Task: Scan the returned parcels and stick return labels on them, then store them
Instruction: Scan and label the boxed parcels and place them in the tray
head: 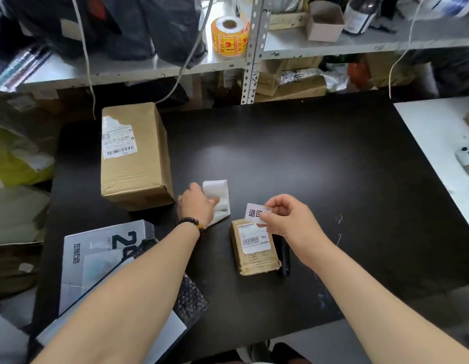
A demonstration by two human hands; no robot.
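While right hand (pixel 286 219) fingers pinch return label (pixel 254 213) reading 退回, left hand (pixel 196 206) fingers grip backing paper (pixel 219 193), barcoded parcel (pixel 255 258) beneath.

I see a matt black bench (pixel 307 179), brown cardboard parcels (pixel 255 252) under glossy tape, a white paper label (pixel 254 213), and perforated grey metal shelving (pixel 250 61).

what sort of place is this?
Probably a parcel returns desk in a stockroom: taped box and small parcel with barcode labels, right hand pinching a return label, metal shelf of packages behind.
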